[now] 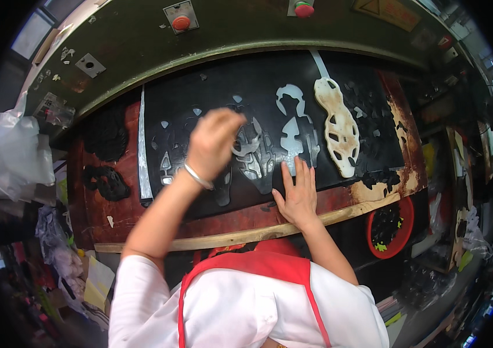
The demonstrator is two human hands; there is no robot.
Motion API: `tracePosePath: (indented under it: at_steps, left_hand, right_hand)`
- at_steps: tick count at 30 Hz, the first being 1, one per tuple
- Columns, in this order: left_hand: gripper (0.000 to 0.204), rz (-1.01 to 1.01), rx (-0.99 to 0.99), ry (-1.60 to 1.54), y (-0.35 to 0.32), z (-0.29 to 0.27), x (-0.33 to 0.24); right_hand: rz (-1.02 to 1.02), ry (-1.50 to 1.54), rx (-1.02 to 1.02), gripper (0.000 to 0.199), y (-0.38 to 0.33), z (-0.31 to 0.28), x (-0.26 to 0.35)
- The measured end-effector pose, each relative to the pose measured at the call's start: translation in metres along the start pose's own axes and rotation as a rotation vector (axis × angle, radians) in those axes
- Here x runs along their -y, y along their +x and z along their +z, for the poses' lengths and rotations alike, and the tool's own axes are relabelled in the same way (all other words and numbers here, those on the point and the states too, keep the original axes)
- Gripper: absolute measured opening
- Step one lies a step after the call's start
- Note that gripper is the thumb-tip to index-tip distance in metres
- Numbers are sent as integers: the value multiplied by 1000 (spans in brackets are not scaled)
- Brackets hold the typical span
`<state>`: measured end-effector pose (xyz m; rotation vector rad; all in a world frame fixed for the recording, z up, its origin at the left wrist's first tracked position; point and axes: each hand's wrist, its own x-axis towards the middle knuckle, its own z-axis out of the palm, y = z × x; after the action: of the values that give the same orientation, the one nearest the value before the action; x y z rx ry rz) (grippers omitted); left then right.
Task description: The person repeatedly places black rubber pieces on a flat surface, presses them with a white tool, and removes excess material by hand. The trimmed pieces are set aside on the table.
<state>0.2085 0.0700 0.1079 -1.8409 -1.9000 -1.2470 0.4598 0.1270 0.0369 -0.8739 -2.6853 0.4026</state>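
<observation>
My left hand (216, 139), with a silver bangle at its wrist, is raised over the middle of a black sheet (177, 81). Its fingers look curled but are smeared by motion, so whether they hold anything does not show. A curved grey piece (248, 144) lies just beside it. My right hand (298, 194) rests flat with fingers spread. Its fingertips touch the lower end of a pale grey cut-out strip (292, 139). Shoe-sole-like outlines with openings mark the sheet around both hands. To the right lies a cream sole-shaped plate (339, 127) with several holes.
The sheet lies on a dark red board (113, 223) with a wooden front edge (246, 234). Black cut pieces (106, 182) are piled at left. A red basin (406, 223) of black scraps stands front right. Behind rises a green machine beam (235, 26) with a red button (181, 22).
</observation>
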Motion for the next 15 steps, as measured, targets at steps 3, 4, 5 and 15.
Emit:
tracePosePath:
  at_steps: [3,4,5,15]
  left_hand:
    - [32,167,202,-36,-51,32,-37]
    - [35,196,308,-33,-65,40,-46]
    - [35,133,329,-10,-77,45,-49]
    - [35,-1098,-593,-891,67,10,63]
  right_hand:
    - [0,-20,23,69,0,2,1]
    - [-5,-24,33,69,-1,3,0]
    - [-10,-27,37,69,-2,4,-1]
    - [-37,-92,-27,68,-5,18,-9]
